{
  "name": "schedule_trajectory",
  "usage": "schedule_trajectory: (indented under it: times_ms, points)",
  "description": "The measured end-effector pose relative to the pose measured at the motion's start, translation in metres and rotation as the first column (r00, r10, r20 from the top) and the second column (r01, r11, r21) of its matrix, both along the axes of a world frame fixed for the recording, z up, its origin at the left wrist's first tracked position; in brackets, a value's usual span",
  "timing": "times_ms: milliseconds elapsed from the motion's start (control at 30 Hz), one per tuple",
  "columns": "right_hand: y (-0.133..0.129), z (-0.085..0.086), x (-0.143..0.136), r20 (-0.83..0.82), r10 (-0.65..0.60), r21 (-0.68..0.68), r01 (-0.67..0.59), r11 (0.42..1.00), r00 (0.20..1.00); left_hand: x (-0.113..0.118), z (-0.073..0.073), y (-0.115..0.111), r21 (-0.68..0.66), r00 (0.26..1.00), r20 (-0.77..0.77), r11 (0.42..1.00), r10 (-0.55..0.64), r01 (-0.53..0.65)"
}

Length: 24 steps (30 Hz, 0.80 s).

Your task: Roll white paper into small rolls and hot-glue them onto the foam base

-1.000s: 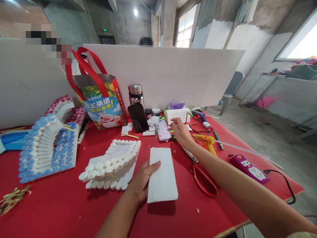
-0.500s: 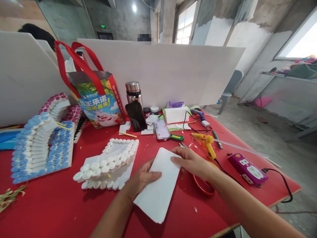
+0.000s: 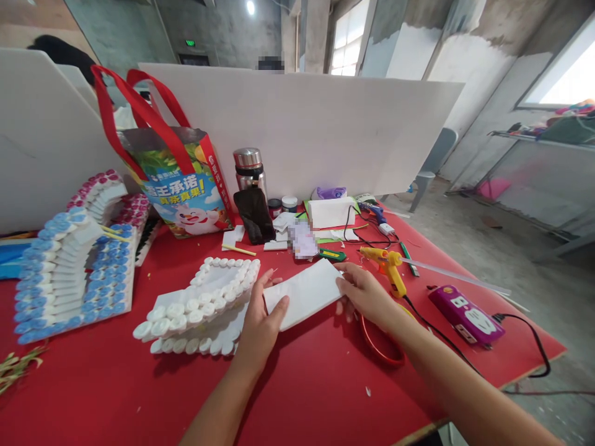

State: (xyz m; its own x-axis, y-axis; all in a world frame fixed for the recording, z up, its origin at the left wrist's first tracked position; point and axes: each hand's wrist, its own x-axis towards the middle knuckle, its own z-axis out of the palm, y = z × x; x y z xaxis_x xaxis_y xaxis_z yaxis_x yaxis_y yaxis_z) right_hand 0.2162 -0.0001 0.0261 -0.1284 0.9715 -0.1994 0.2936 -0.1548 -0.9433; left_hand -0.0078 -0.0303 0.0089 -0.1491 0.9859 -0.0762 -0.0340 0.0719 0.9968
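Observation:
A white rectangular sheet (image 3: pixel 304 294), like folded paper or thin board, is held between my hands above the red table. My left hand (image 3: pixel 263 313) grips its left end, thumb on top and the other fingers behind. My right hand (image 3: pixel 360 291) pinches the right end between thumb and fingers. Left of the sheet stands a white piece edged with rolled white paper (image 3: pixel 199 310). Just below my right hand lies a red-handled tool (image 3: pixel 379 347), partly hidden by my forearm. A yellow glue gun (image 3: pixel 385 263) rests beyond my right wrist.
A purple power strip (image 3: pixel 466 314) with a cable sits at the right. Blue-and-white rolled-paper work (image 3: pixel 74 279) stands at the left, near a colourful bag (image 3: pixel 181 186). A steel flask (image 3: pixel 250 167), a dark phone (image 3: pixel 254 215) and a green cutter (image 3: pixel 331 254) lie farther back.
The white sheet has turned from steeply slanted to nearly sideways and risen a little. My left hand has moved up to its left end; my right hand has shifted slightly to the right end.

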Motion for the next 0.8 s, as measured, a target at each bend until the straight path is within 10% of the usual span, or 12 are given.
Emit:
schedule_trajectory:
  times_ms: [300, 600, 800]
  points:
    - [-0.01, 0.011, 0.012, 0.552, -0.107, 0.362, -0.123, 0.924, 0.827, -0.005, -0.019, 0.006, 0.26, 0.821, -0.565, 0.962, 0.079, 0.087]
    - [-0.053, 0.012, 0.026, 0.639, -0.128, 0.332, -0.123, 0.935, 0.758, 0.001, -0.025, 0.0, 0.254, 0.578, -0.815, 0.924, 0.045, 0.286]
    - [-0.069, -0.007, 0.031, 0.725, -0.047, 0.296, -0.249, 0.922, 0.687, -0.004, -0.037, 0.009, 0.306, 0.6, -0.798, 0.896, 0.058, 0.322]
